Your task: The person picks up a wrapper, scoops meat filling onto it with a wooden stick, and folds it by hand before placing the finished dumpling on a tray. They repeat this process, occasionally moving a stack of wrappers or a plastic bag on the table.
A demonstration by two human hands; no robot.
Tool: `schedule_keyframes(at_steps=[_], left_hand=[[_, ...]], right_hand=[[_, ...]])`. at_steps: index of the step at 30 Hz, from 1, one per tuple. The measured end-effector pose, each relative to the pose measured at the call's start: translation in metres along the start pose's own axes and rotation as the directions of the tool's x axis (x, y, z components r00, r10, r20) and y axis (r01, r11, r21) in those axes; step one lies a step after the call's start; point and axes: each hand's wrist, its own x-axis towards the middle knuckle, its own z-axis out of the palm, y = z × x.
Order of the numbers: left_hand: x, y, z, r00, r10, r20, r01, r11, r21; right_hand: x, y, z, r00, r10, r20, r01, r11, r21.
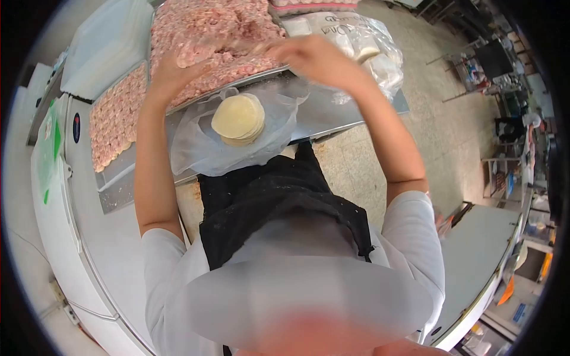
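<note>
A large tray of pink minced meat [249, 72] lies at the top of the view. Over its left part is my left hand [176, 72], fingers apart, with nothing clearly in it. My right hand [312, 56] is above the meat's right side, its fingers bent and blurred, so what they hold, if anything, cannot be made out. Nearer to me, a stack of round pale dough discs [238, 118] rests on a clear plastic sheet [205, 155]. Neither hand touches the stack.
Rows of small meat-topped pieces [119, 115] fill a tray at the left, below translucent stacked containers [108, 47]. Plastic bags with white contents [380, 68] lie at the right end of the metal table [122, 193]. A white freezer [98, 225] stands at the left.
</note>
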Motion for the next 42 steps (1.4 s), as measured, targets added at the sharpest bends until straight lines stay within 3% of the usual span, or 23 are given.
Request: schedule_keyframes(at_steps=[2, 4, 5, 7, 8, 9, 10, 11, 12, 13, 15, 17, 19, 21, 22, 23, 25, 26, 28, 32, 38, 42], left_hand=[[0.008, -0.008, 0.003, 0.998, -0.060, 0.010, 0.060, 0.996, -0.070], [0.012, -0.006, 0.006, 0.999, -0.045, 0.007, 0.043, 0.987, 0.153], [0.012, -0.005, 0.011, 0.999, -0.039, 0.015, 0.036, 0.987, 0.154], [0.007, -0.008, 0.023, 0.988, -0.054, -0.142, 0.043, 0.996, -0.080], [0.010, -0.009, 0.020, 0.989, -0.055, -0.141, 0.044, 0.996, -0.079], [0.014, -0.008, 0.017, 0.992, -0.124, 0.000, 0.123, 0.985, -0.120], [0.014, -0.008, 0.015, 0.972, -0.186, 0.145, 0.208, 0.966, -0.151], [0.009, -0.009, 0.017, 0.970, -0.187, 0.155, 0.210, 0.966, -0.150], [0.004, -0.011, 0.021, 0.973, -0.201, 0.117, 0.222, 0.951, -0.216], [0.002, -0.004, 0.024, 0.975, -0.212, 0.074, 0.224, 0.933, -0.283], [-0.010, 0.020, 0.011, 0.973, -0.220, 0.070, 0.230, 0.949, -0.218], [-0.016, 0.037, 0.009, 0.973, -0.223, 0.051, 0.229, 0.959, -0.165], [-0.018, 0.043, 0.006, 0.980, 0.188, -0.061, -0.189, 0.982, -0.021], [-0.023, 0.045, 0.006, 0.969, 0.236, -0.066, -0.234, 0.972, 0.033], [-0.026, 0.044, 0.006, 0.960, 0.268, -0.083, -0.261, 0.961, 0.086], [-0.029, 0.042, 0.007, 0.956, 0.287, -0.065, -0.282, 0.956, 0.080], [-0.030, 0.042, 0.005, 0.993, 0.089, -0.071, -0.089, 0.996, 0.003], [-0.029, 0.045, 0.000, 0.991, 0.119, -0.056, -0.119, 0.993, 0.004], [-0.029, 0.053, -0.009, 0.992, -0.063, 0.106, 0.074, 0.991, -0.110], [-0.038, 0.050, -0.008, 0.999, 0.044, 0.032, -0.032, 0.954, -0.297], [-0.032, 0.032, -0.011, 0.995, -0.006, 0.097, 0.025, 0.981, -0.194], [-0.050, 0.066, 0.002, 0.991, 0.080, 0.105, -0.056, 0.976, -0.210]], right_hand=[[0.003, -0.003, 0.018, 0.993, 0.098, 0.059, -0.098, 0.995, -0.004], [0.005, -0.002, 0.011, 0.957, 0.242, 0.162, -0.224, 0.967, -0.117], [0.004, -0.003, 0.007, 0.957, 0.247, 0.154, -0.231, 0.966, -0.118], [0.002, -0.014, 0.007, 0.987, -0.110, -0.117, 0.025, 0.826, -0.564], [0.004, -0.017, 0.020, 0.970, -0.136, -0.200, 0.032, 0.891, -0.452], [0.006, -0.008, 0.033, 0.970, -0.134, -0.202, 0.029, 0.892, -0.451], [0.008, 0.008, 0.045, 0.988, -0.097, -0.122, 0.034, 0.897, -0.441], [0.007, 0.023, 0.052, 0.997, -0.056, -0.044, 0.032, 0.903, -0.429], [0.007, 0.033, 0.048, 0.999, 0.048, 0.004, -0.038, 0.840, -0.542], [0.010, 0.038, 0.040, 0.999, 0.050, -0.005, -0.044, 0.834, -0.550], [0.005, 0.040, 0.027, 0.977, 0.210, 0.025, -0.147, 0.759, -0.634], [0.006, 0.019, 0.004, 0.961, 0.278, -0.001, -0.222, 0.766, -0.603], [0.010, 0.018, -0.005, 0.941, 0.337, -0.026, -0.291, 0.770, -0.567], [0.019, 0.032, -0.009, 0.995, 0.076, -0.064, -0.093, 0.939, -0.332], [0.014, 0.019, -0.011, 0.992, 0.089, -0.086, -0.113, 0.934, -0.340], [0.008, 0.005, -0.013, 0.996, 0.067, -0.054, -0.077, 0.970, -0.232], [0.002, -0.015, -0.006, 1.000, 0.003, 0.011, -0.002, 0.995, -0.097], [0.002, -0.021, 0.002, 0.998, -0.031, 0.048, 0.034, 0.997, -0.068], [-0.001, -0.043, 0.009, 0.987, 0.115, 0.109, -0.101, 0.987, -0.126], [-0.002, -0.053, 0.006, 0.995, 0.051, 0.083, -0.029, 0.969, -0.247], [-0.017, -0.073, 0.002, 0.991, 0.115, 0.075, -0.083, 0.938, -0.336], [-0.026, -0.088, 0.001, 0.987, 0.148, 0.066, -0.120, 0.941, -0.317]])
